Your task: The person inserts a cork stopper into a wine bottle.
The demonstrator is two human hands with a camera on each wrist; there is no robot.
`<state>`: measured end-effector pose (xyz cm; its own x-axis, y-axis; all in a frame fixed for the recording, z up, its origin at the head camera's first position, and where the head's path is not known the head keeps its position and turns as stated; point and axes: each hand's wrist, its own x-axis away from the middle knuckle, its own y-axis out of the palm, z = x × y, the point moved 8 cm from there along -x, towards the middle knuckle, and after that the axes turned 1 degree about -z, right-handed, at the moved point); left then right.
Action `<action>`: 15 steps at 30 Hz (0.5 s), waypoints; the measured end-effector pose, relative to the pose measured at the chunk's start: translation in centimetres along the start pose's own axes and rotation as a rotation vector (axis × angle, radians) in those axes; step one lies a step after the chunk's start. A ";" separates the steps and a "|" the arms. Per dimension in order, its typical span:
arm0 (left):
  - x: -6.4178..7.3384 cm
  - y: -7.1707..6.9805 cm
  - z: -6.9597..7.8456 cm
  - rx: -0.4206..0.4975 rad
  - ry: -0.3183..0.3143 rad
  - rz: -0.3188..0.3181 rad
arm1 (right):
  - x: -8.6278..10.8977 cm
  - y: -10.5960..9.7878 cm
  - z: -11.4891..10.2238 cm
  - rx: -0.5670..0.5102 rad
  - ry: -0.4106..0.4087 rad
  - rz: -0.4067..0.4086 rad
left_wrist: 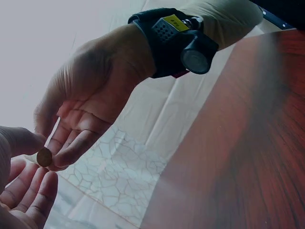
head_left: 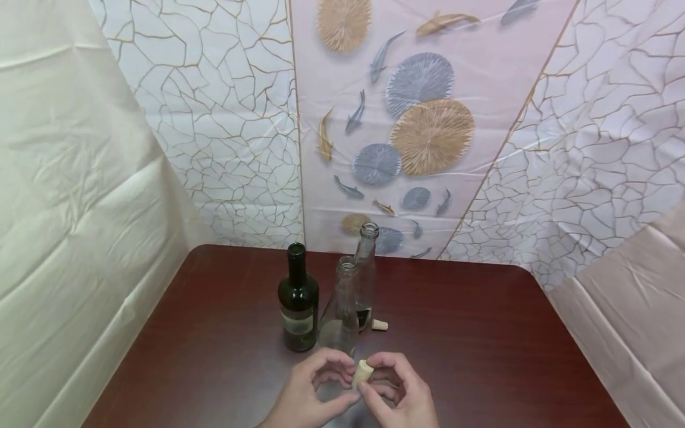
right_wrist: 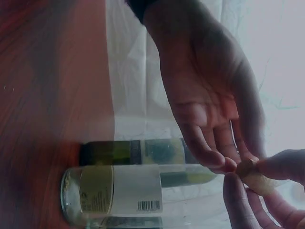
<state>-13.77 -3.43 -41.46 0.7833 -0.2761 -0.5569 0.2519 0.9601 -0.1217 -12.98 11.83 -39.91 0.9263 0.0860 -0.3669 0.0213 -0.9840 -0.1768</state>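
Note:
A pale cork point(head_left: 363, 373) is pinched between the thumb and fingertips of my right hand point(head_left: 402, 393), low in the head view. My left hand point(head_left: 316, 389) curves in from the other side, fingertips and thumb close to the cork; whether they touch it is unclear. One round end of the cork point(left_wrist: 44, 157) shows between both hands in the left wrist view. From the right wrist view, the cork point(right_wrist: 259, 182) sits among the fingertips. Just beyond the hands stands a clear glass bottle point(head_left: 341, 315), with an uncorked mouth.
A dark green bottle point(head_left: 298, 303) stands left of the clear one. Another clear bottle point(head_left: 367, 267) rises behind, with a second cork point(head_left: 380, 325) lying beside its base. All rest on a reddish-brown table point(head_left: 481, 345); patterned cloth point(head_left: 246, 119) hangs behind.

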 end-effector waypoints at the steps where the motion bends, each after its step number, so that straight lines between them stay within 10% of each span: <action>1: -0.2 0.1 0.3 -0.002 0.017 0.001 | 0.0 0.0 -0.1 -0.010 -0.015 0.006; 8: -1.2 0.1 3.8 0.017 0.078 0.012 | 0.1 0.1 -0.5 -0.098 -0.078 -0.013; 15: -0.8 0.2 2.6 -0.017 0.065 0.018 | 0.2 0.2 -0.4 -0.107 -0.059 -0.004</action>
<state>-12.84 -3.09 -38.90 0.7490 -0.2555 -0.6114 0.2276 0.9657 -0.1248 -12.62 11.63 -39.70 0.9024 0.0960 -0.4201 0.0679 -0.9944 -0.0813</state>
